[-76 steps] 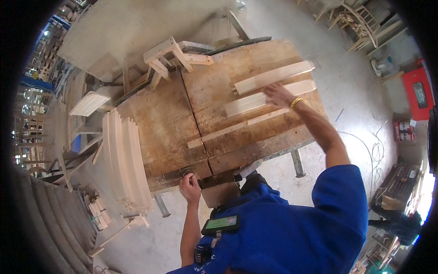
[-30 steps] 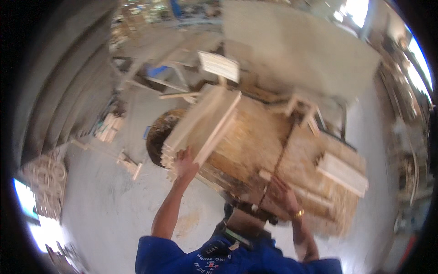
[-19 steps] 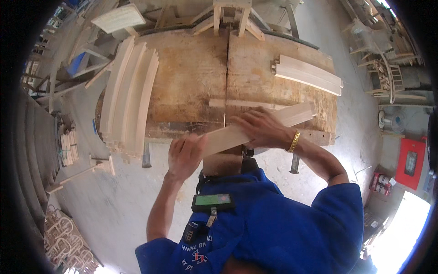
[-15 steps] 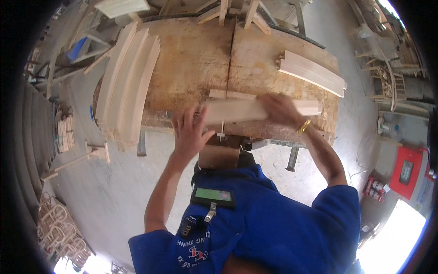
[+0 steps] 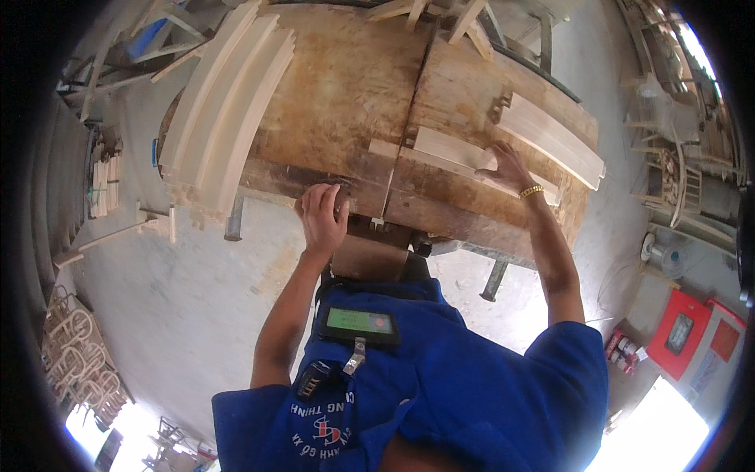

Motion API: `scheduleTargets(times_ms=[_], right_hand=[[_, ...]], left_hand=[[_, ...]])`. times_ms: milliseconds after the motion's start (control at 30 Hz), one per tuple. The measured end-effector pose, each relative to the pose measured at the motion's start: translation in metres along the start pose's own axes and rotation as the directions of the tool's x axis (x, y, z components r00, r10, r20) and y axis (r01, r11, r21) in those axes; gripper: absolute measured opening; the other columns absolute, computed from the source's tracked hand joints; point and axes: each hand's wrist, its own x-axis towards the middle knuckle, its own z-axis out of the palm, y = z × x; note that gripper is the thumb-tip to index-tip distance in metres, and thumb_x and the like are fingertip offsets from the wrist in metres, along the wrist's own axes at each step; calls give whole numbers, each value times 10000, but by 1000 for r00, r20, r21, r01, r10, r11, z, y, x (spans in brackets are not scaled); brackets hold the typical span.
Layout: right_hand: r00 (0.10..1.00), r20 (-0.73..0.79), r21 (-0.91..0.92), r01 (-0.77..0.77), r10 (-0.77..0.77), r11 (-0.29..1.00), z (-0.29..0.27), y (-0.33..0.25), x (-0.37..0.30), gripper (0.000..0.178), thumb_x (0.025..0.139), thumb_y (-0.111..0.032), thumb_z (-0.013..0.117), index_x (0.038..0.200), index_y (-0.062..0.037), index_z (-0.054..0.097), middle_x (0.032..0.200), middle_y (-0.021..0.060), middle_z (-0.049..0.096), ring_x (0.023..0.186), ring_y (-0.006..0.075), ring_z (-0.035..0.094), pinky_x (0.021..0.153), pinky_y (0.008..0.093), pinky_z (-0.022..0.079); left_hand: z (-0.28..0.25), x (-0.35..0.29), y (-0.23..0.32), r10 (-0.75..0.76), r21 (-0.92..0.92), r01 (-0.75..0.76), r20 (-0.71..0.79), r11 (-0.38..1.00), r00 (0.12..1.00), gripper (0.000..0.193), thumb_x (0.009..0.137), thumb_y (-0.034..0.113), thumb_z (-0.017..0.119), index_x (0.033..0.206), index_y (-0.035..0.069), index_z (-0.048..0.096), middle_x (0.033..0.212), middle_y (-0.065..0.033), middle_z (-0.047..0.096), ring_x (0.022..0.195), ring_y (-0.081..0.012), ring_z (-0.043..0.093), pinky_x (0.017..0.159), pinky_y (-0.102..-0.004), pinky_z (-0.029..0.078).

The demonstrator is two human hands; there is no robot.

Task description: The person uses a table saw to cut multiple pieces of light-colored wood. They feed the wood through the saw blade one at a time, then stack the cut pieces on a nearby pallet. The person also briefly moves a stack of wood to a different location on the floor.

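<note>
My right hand (image 5: 510, 171) lies across a pale wooden slat (image 5: 448, 147) on the bench, thumb on its near side and fingers toward its far side. This slat lies along a fence-like wooden strip (image 5: 384, 148). My left hand (image 5: 322, 218) is at the bench's front edge, its fingers bent loosely and nothing seen in them. Farther right, beyond my right hand, lies a stack of similar slats (image 5: 550, 140). Long pale wooden pieces (image 5: 228, 102) lie side by side at the bench's left end.
A stained wooden workbench (image 5: 338, 86) has a dark seam across it and a small metal piece (image 5: 378, 224) at its front edge. Wooden frames (image 5: 472, 23) stand behind it. To the right are a fan (image 5: 664, 250) and a red box (image 5: 678, 334); curved wooden parts (image 5: 79, 346) are piled at left.
My right hand has carried the slat away from the front edge, to the right and farther back, onto the bench. My left hand has come off the slat and dropped to the bench edge.
</note>
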Motion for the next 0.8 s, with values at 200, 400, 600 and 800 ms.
scheduleTargets(times_ms=[200,400,600,800], right_hand=[[998,-49,75,46,-42,996,15,-37,29,691,734,-400,727,1285,-60,488,1331,164,473,1252,325,411,1055,425,326],[994,-104,58,50,-44,997,18,-45,32,646,747,-371,722,1276,-65,511,1320,154,495,1251,319,426,1055,410,335],[992,-120,68,48,-40,996,20,-45,32,627,754,-400,716,1269,-94,529,1331,125,497,1241,318,430,1040,425,347],[988,-144,61,56,-47,997,19,-46,33,624,745,-354,722,1263,-58,538,1301,145,527,1209,303,487,1021,391,384]], left_hand=[[-1,2,-1,11,-61,-13,-35,998,999,285,788,180,650,1047,73,597,1065,-84,558,1059,-301,501,924,-456,320],[-1,0,0,-26,-58,23,-43,998,999,237,786,169,645,1006,88,619,1069,-75,560,1061,-294,501,927,-452,320],[0,1,0,-27,-79,21,-67,997,997,218,763,149,651,962,64,621,1040,-77,556,1057,-283,505,911,-458,332],[1,0,-2,-47,-92,44,-32,995,998,200,790,157,646,976,84,635,1081,-70,555,1086,-285,490,927,-449,309]])
